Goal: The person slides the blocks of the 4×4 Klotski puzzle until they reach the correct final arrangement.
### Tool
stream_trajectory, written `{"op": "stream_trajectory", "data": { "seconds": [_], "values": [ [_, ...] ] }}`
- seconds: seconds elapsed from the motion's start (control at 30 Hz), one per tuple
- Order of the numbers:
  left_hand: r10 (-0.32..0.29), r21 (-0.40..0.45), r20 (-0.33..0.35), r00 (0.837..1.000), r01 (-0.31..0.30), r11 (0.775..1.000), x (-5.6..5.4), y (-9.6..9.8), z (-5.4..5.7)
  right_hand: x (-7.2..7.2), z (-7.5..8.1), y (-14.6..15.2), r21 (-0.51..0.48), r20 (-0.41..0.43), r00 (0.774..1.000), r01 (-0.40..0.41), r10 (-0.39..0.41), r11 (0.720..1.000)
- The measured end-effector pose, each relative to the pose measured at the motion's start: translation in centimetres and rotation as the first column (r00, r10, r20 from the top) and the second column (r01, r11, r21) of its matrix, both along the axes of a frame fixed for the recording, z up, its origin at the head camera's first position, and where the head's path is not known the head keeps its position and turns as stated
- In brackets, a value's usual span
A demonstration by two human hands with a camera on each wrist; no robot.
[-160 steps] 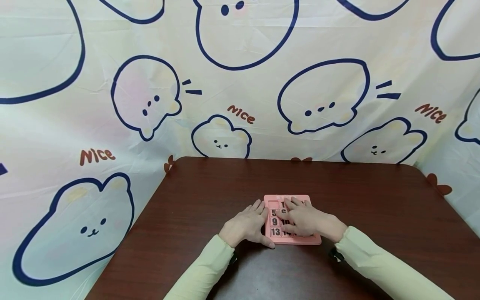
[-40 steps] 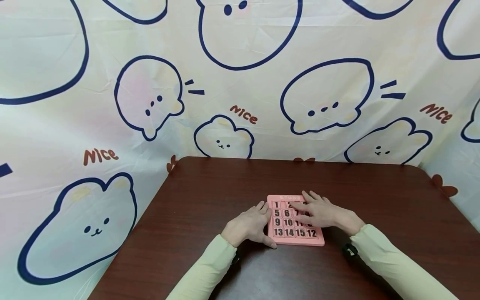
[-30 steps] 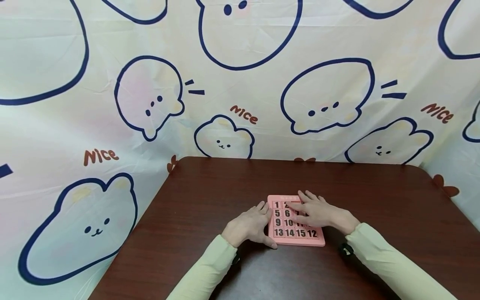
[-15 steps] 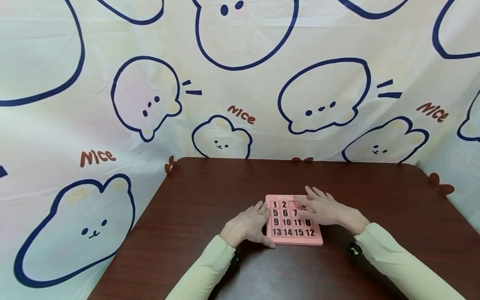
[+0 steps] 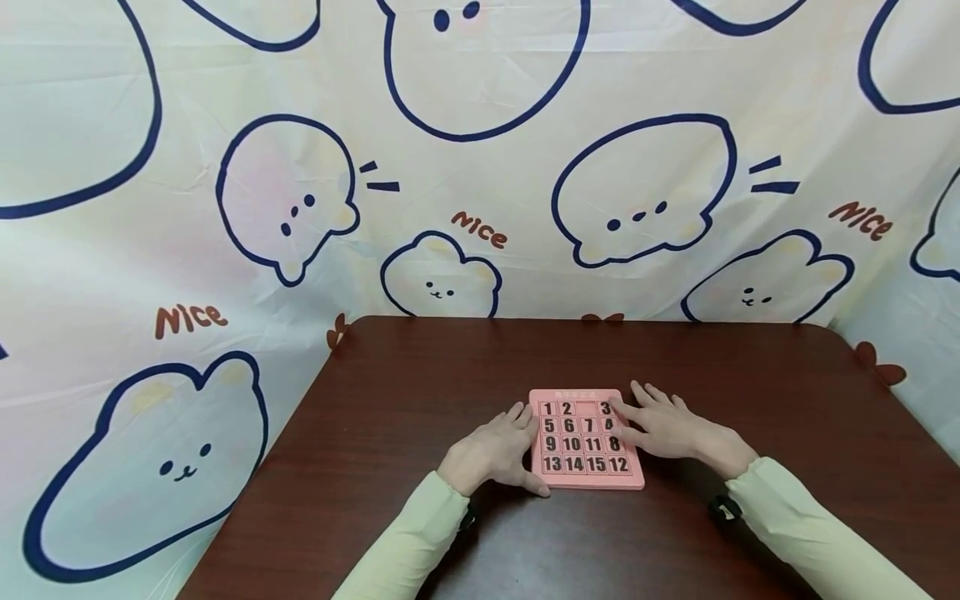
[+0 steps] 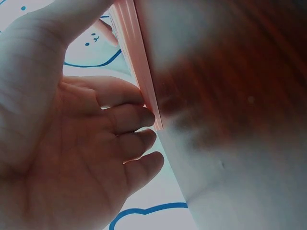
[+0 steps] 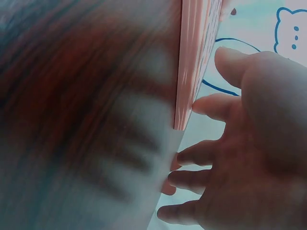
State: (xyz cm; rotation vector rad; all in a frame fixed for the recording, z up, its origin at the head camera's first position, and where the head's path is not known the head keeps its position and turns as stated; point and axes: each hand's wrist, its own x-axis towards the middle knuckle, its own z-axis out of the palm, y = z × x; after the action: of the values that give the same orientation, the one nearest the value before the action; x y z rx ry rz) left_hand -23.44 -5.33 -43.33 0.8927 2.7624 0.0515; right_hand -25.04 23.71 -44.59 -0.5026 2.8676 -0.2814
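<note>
A pink sliding number puzzle [image 5: 588, 481] lies flat on the table, numbered tiles facing up. Its top row reads 1, 2, a vacant slot, then 3; rows below start with 5, 9 and 13. My left hand [image 5: 491, 450] rests along the puzzle's left side, thumb by the near left corner. In the left wrist view its relaxed fingertips meet the pink side wall [image 6: 139, 57]. My right hand [image 5: 671, 427] is spread at the right side, index fingertip by tile 3 and thumb by tile 8. In the right wrist view, the fingers [image 7: 196, 153] are extended and hold nothing.
The dark brown wooden table [image 5: 420, 375] extends around the puzzle. A pale cloth backdrop [image 5: 525, 183] with blue bear outlines hangs behind and beside it. A dark band [image 5: 724, 508] shows at the right sleeve's cuff.
Tiles 1 and 2 have slid left in the top row, and the vacant slot is now third. My right hand has drawn back rightward off the tiles. My left hand stays put.
</note>
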Motion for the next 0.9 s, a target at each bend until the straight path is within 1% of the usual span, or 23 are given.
{"op": "stream_trajectory", "data": {
  "seconds": [0.33, 0.63, 0.9],
  "values": [
    [-0.005, -0.001, 0.004, 1.0, 0.005, 1.0, -0.1, 0.0, 0.1, -0.2, 0.0, -0.8, 0.017, 0.002, 1.0, -0.007, 0.007, 1.0],
    [-0.004, 0.0, 0.01, 1.0, 0.004, 1.0, -0.2, -0.1, 0.0, -0.6, 0.2, -2.3, 0.002, 0.008, 0.999, -0.032, 0.032, 0.999],
    [-0.003, 0.0, 0.022, 1.0, 0.003, 1.0, -0.3, 0.0, -0.1, -0.6, 0.2, -3.6, -0.009, 0.001, 0.999, -0.047, 0.047, 0.999]
  ]
}}
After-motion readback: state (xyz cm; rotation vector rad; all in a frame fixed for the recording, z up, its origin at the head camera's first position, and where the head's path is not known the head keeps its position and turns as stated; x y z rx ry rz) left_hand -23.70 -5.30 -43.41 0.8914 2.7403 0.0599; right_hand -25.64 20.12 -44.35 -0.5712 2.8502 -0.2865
